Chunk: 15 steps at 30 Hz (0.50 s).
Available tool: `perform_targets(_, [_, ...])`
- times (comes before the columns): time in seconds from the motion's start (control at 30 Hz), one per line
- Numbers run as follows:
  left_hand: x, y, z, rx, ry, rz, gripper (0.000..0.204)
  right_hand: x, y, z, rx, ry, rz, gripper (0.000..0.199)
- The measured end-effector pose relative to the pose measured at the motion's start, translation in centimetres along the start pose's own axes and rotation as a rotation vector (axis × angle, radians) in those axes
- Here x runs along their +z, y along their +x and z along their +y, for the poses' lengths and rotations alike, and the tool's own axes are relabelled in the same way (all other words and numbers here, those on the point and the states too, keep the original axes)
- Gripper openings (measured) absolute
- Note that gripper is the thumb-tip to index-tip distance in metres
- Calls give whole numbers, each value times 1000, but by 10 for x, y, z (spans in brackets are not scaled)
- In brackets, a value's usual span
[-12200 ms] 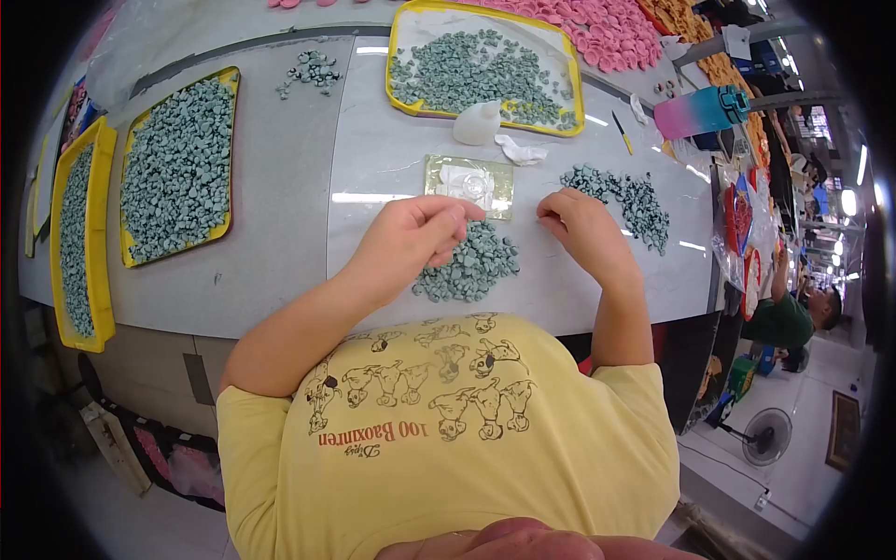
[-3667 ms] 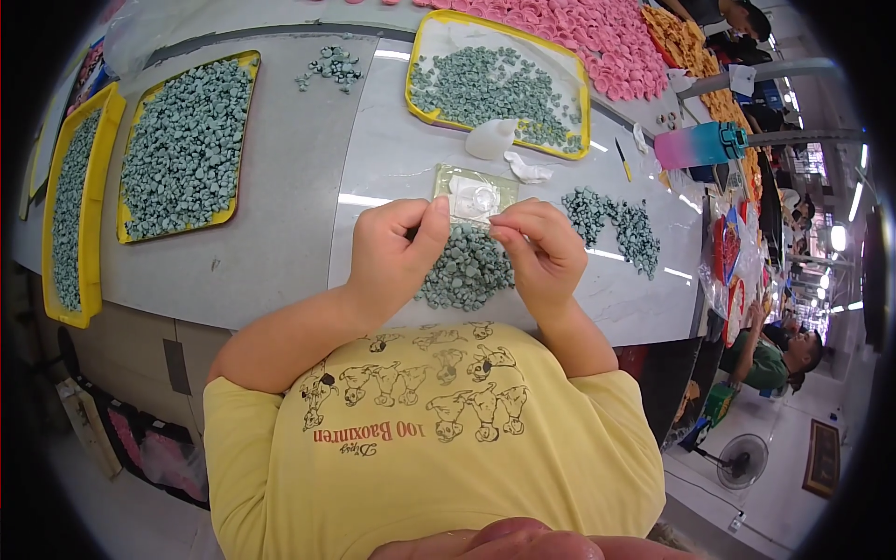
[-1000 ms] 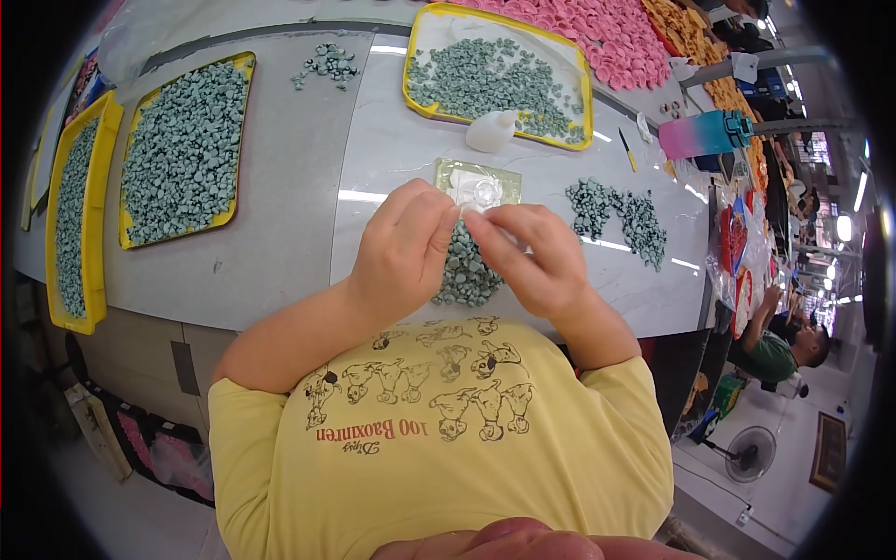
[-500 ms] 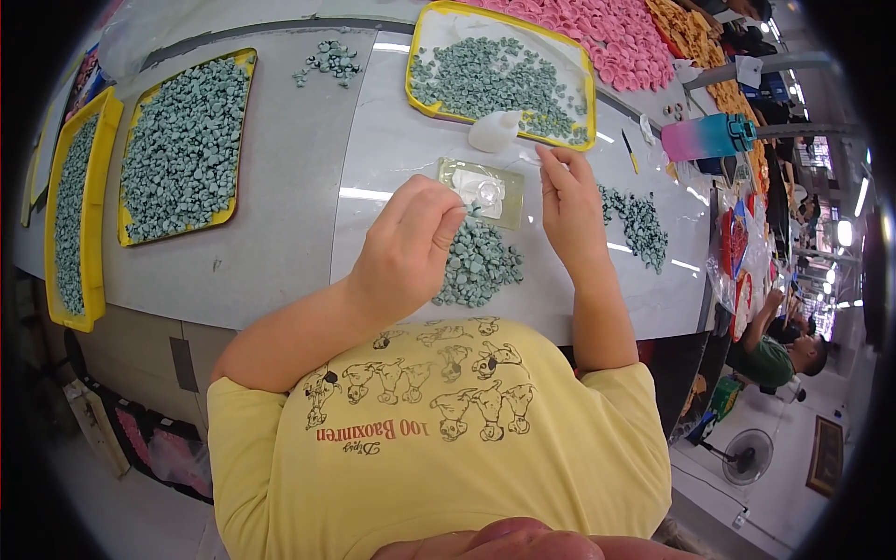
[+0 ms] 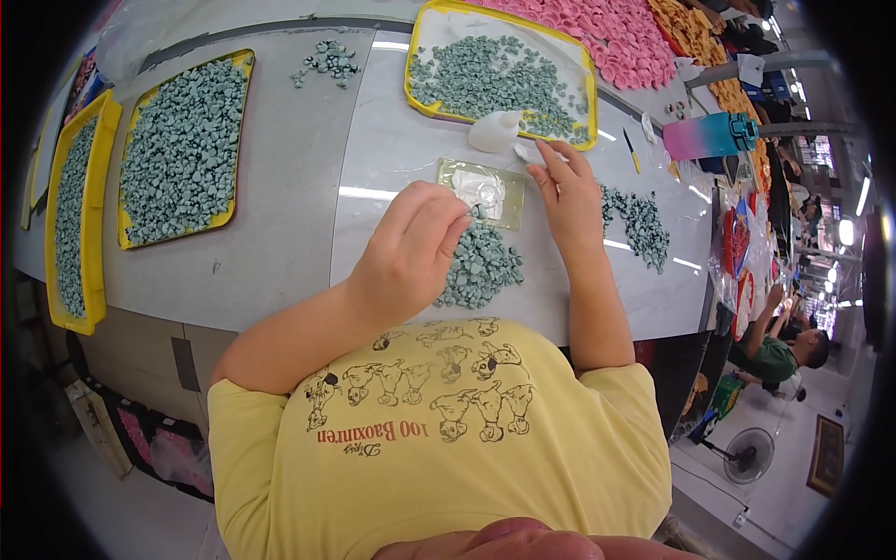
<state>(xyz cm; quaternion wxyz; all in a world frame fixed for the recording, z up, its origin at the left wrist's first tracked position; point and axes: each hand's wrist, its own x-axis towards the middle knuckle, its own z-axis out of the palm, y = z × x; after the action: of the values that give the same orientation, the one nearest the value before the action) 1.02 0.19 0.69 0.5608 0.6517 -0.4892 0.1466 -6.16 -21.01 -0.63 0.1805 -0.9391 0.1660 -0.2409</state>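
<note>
While the small clear packet [image 5: 483,192] lies flat on the grey surface [image 5: 280,252], just beyond the loose pile of grey-green pieces [image 5: 481,266], the left hand [image 5: 411,247] rests with its fingers curled together at the packet's near edge; whether a piece is pinched in that grip cannot be told. The right hand [image 5: 565,191] lies open, fingers spread, just beside the packet's right edge and touching nothing that can be made out. A white lump [image 5: 495,131] sits just past the packet, against the rim of the nearer yellow tray [image 5: 411,93] of like pieces; a second scatter of pieces [image 5: 639,219] lies to the right, and two fuller yellow trays [image 5: 238,140] [image 5: 93,233] stand well apart on the left. Judged risks: with neither hand pressing the packet down, a nudge from the curled fingers could slide it into the pile; a forearm dragged across the pile could sweep pieces toward the surface's near edge and over it; pieces from the two loose heaps could mix if either spreads.
</note>
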Motion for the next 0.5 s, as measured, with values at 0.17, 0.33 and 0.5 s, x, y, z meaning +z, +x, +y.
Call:
perform_targets(0.17, [1,-1,-1,12,4,-6,21,-9,-3,-12,-164,7,81,23])
perform_targets(0.33, [0,0,1,5,3,-17,21,-1,-4,0,-181,-128,27,22])
perform_targets(0.5, [-1,1,1,3,-13,-32,19,8,-3,24,-162,-204,-78,26])
